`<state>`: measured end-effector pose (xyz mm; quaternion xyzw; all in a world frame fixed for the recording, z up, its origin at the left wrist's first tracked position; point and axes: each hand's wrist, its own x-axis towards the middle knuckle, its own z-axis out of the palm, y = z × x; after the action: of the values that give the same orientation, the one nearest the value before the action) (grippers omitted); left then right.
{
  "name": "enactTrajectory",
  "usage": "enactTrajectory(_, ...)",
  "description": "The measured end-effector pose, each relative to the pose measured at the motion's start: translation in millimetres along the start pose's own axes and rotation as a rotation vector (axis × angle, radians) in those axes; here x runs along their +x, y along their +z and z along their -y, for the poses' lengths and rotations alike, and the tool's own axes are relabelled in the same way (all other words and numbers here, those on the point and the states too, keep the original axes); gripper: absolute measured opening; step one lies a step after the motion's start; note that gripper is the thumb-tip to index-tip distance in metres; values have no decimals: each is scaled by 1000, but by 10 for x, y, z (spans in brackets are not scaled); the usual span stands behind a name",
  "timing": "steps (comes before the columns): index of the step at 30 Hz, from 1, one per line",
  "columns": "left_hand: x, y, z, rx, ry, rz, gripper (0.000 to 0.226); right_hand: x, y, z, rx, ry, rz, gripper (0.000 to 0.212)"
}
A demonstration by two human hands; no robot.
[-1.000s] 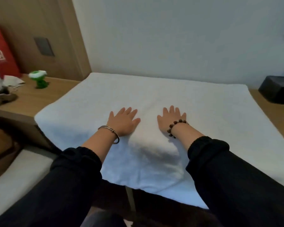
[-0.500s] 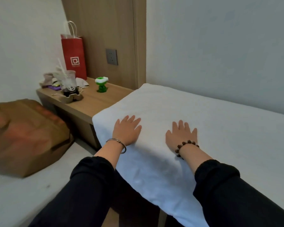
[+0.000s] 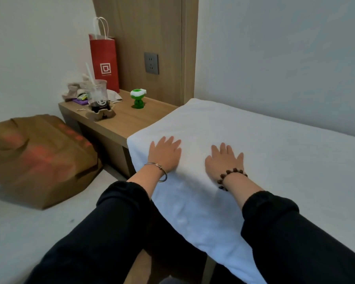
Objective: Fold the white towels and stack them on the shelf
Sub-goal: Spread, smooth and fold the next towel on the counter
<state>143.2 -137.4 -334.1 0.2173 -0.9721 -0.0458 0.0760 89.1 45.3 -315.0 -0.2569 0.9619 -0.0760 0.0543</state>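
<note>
A large white towel (image 3: 275, 152) lies spread flat over a wooden shelf top against the wall, its near edge hanging over the front. My left hand (image 3: 165, 153) rests palm down near the towel's left end, fingers spread, a metal bangle on the wrist. My right hand (image 3: 223, 160) lies flat on the towel a little to the right, fingers apart, with a dark bead bracelet on the wrist. Neither hand grips anything. Black sleeves cover both forearms.
Left of the towel the bare wooden shelf (image 3: 121, 124) carries a green toy (image 3: 138, 98), a plastic cup with a straw (image 3: 97, 96) in a cardboard holder, small clutter and a red paper bag (image 3: 105, 62). A brown paper bag (image 3: 37, 158) lies on a white surface at the left.
The view has swung to the left, bringing the shelf's clutter and the brown bag into sight. Both hands have slid left along the towel, palms staying flat, toward its left end.
</note>
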Motion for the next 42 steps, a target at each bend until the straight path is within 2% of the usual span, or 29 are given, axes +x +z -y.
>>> enactTrajectory(2, -44, 71, 212, -124, -172, -86, 49, 8, 20, -57, -9, -15, 3, 57)
enactTrajectory(6, -80, 199, 465, -862, -609, -396, 65, 57, 34, -5, -13, 43, -8, 58)
enactTrajectory(8, -31, 247, 556, -1247, -765, -432, 67, 74, 37, 9, -19, 49, -14, 59)
enactTrajectory(10, -6, 265, 691, -1451, -795, -370, 64, 80, 31, -3, -22, 47, -16, 59)
enactTrajectory(14, -24, 304, 1050, -1434, -715, -248, 61, 83, 47, -4, -33, 44, -32, 58)
enactTrajectory(18, -33, 294, 1216, -1418, -671, -172, 31, 84, 46, -3, -25, 41, -44, 58)
enactTrajectory(21, -78, 305, 1306, -1195, -686, -100, 35, 67, 51, -2, -29, 44, -51, 58)
enactTrajectory(24, -192, 304, 1347, -924, -659, 114, 37, 68, 44, 6, -26, 45, -52, 58)
enactTrajectory(27, -249, 211, 1344, -848, -604, 207, 39, 81, 47, -6, -20, 49, -40, 58)
enactTrajectory(33, -341, -413, 1035, -806, -485, 254, 42, 84, 46, 10, -17, 69, 1, 59)
enactTrajectory(37, -503, -1151, 428, -842, -246, 290, 35, 94, -26, -6, 34, 56, 73, 59)
enactTrajectory(39, -544, -1462, 39, -1013, -130, 314, 38, 176, -130, -51, 348, 66, 111, 58)
enactTrajectory(40, -564, -1579, -200, -1112, -74, 340, 39, 201, -226, -141, 615, 84, 138, 54)
enactTrajectory(42, -674, -1707, -748, -1243, 61, 430, 41, 159, -528, -500, 1231, 193, 167, 28)
